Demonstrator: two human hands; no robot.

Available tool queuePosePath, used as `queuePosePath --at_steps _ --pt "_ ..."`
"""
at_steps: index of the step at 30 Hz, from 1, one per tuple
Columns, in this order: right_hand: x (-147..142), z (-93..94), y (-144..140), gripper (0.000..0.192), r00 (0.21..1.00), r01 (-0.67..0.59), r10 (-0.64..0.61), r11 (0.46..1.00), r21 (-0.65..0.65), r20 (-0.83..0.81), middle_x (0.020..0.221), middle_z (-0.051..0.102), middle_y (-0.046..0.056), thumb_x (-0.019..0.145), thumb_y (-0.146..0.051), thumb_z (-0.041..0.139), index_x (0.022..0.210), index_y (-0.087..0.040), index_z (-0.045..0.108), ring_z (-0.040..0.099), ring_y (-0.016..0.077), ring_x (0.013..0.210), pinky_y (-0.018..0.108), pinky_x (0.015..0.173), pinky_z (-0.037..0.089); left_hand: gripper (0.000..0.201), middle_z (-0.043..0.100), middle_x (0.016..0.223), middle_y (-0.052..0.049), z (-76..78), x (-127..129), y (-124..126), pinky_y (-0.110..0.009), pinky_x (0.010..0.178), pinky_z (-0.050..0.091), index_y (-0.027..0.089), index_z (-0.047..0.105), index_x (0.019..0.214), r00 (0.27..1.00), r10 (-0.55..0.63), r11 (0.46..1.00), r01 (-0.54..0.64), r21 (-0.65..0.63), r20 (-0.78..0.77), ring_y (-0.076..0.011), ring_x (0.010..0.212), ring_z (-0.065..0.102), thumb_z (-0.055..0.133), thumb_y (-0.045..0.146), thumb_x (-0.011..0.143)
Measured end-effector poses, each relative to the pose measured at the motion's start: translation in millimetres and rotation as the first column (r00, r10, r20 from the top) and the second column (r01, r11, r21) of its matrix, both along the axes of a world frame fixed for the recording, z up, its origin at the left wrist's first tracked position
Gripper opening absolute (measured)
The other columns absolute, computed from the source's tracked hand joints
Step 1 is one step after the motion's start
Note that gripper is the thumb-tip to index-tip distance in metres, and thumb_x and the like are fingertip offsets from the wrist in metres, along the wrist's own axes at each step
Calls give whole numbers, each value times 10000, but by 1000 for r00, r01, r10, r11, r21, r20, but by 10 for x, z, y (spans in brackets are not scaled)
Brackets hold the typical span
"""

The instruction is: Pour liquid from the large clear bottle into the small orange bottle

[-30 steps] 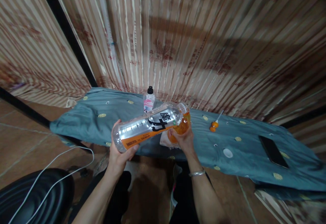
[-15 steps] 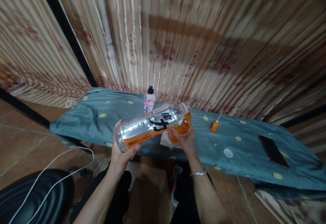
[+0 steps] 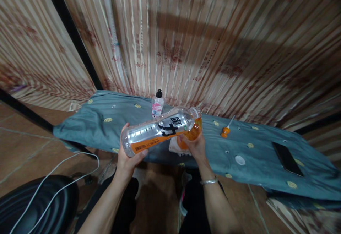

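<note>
My left hand [image 3: 127,164] is closed around the base end of a clear plastic drink bottle [image 3: 154,131] with a silver and orange label. The drink bottle lies tilted, its uncapped-looking mouth pointing right, at the top of an orange see-through bottle [image 3: 192,134]. Around that orange bottle my right hand [image 3: 197,145] is wrapped; the drink bottle hides part of it. Whether liquid flows between them I cannot tell. A folded white cloth [image 3: 179,148] lies beneath the orange bottle. Behind the drink bottle stands a small clear bottle [image 3: 157,105] with a black cap and pink label.
On the table's blue-green cloth [image 3: 106,134] lie an orange pump top with a pale tube [image 3: 225,131], a white round cap [image 3: 240,160] and a black phone [image 3: 287,158]. A striped curtain [image 3: 173,42] hangs behind. A black stool [image 3: 39,205] with a white cable stands lower left.
Both hands and the two bottles hold nearly the same pose. The whole view has shifted slightly, so everything appears a little further right.
</note>
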State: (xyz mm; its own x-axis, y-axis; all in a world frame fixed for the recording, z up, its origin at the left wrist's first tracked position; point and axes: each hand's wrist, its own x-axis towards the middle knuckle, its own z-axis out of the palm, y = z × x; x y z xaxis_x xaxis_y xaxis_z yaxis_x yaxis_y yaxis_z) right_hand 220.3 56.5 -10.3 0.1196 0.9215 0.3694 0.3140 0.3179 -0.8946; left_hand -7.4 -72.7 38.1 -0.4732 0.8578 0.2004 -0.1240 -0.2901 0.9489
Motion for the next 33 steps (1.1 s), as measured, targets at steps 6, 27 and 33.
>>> queuePosePath --at_steps 6,27,33 --pt "-11 62 -21 706 999 -5 2 998 -55 -49 1184 746 126 645 -428 857 1248 -211 563 726 317 1079 483 984 571 1102 663 1259 -102 -45 -16 35 -387 831 572 265 319 1548 1000 19 1000 -19 13 1 -269 996 697 878 423 611" --pt "-13 108 -34 681 999 -23 20 998 -65 -41 1143 752 117 648 -431 847 1222 -203 562 731 296 1042 453 947 576 1042 584 1373 -117 30 -4 11 -364 931 520 229 411 1440 998 48 999 -48 -18 31 -273 1147 629 917 423 550" --pt "-4 74 -30 680 1000 -14 12 998 -62 -25 1183 742 118 671 -420 852 1246 -209 558 730 298 1063 456 962 575 787 676 1083 -78 67 10 17 -355 730 561 232 529 1253 999 30 1000 -30 -4 12 -294 1021 676 892 431 583"
